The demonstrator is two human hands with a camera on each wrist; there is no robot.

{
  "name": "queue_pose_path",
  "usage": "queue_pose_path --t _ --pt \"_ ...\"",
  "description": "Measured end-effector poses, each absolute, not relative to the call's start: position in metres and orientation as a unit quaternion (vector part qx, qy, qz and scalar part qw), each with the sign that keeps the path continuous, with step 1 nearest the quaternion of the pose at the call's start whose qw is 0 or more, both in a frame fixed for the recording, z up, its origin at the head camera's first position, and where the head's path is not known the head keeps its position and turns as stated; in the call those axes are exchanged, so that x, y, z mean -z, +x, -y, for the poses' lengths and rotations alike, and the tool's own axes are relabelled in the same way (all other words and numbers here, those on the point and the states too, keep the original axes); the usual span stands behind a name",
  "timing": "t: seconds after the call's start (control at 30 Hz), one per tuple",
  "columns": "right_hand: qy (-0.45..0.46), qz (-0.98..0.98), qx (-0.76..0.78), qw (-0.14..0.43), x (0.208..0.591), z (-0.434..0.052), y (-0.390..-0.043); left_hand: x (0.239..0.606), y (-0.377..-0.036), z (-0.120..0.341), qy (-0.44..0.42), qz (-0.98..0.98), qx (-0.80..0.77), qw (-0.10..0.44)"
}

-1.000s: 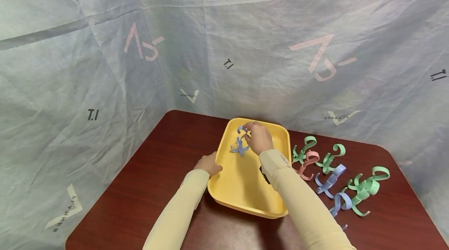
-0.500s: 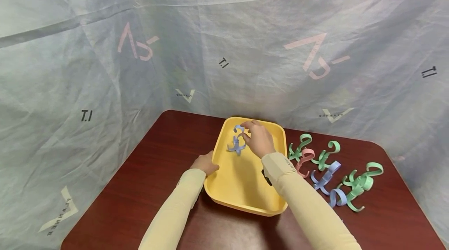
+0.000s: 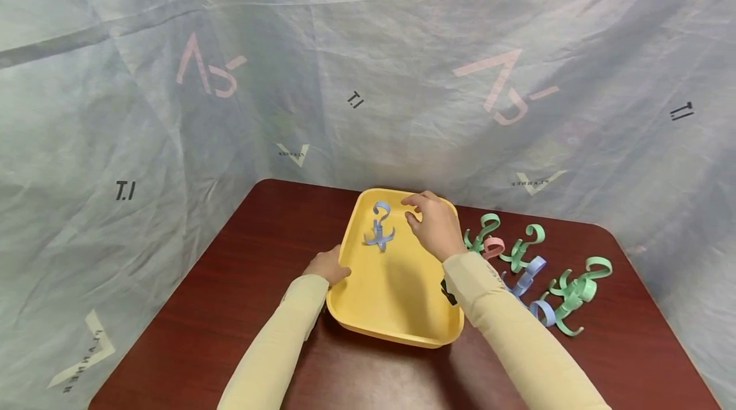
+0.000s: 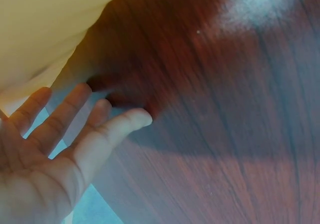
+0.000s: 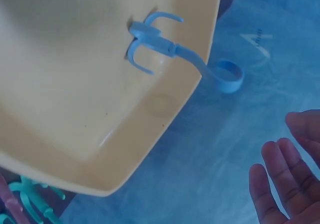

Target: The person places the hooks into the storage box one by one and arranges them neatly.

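Head view first: I see my right hand (image 3: 437, 225) raised over the far right part of the yellow tray (image 3: 397, 308), fingers loosely curled and the grip holding nothing, just beside the blue hook (image 3: 379, 227) but apart from it. From the right wrist view the fingertips (image 5: 280, 184) are relaxed and spread, with the blue hook (image 5: 170, 52) leaning against the tray's far rim (image 5: 165, 114), its two prongs on the tray floor and its ring end poking past the edge. It is the only thing I can make out in the tray. My left hand (image 3: 328, 264) rests against the tray's left rim, forearm stretched forward along the bench (image 3: 241, 282); in the left wrist view its fingers (image 4: 95, 134) lie straight and open, touching the bench beside the tray's underside (image 4: 45, 29), so that grip is wide and holds nothing. Right of the tray, a scatter of green, pink and blue hooks (image 3: 535, 269) lies on the bench.
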State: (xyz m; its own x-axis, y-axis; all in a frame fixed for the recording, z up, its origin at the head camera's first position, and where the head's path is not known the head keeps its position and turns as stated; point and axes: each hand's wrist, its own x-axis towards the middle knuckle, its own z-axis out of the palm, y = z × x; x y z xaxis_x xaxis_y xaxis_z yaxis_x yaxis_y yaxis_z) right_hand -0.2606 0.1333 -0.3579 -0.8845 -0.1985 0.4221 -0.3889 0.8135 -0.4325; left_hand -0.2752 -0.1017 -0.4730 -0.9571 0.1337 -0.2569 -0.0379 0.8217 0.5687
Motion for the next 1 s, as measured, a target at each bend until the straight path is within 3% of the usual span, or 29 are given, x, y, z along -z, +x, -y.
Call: queue_pose_path --t 1.0 --pt "0.08 0.953 -0.242 0.165 0.335 -0.234 -0.205 0.472 -0.273 0.109 0.023 -0.941 -0.303 0.149"
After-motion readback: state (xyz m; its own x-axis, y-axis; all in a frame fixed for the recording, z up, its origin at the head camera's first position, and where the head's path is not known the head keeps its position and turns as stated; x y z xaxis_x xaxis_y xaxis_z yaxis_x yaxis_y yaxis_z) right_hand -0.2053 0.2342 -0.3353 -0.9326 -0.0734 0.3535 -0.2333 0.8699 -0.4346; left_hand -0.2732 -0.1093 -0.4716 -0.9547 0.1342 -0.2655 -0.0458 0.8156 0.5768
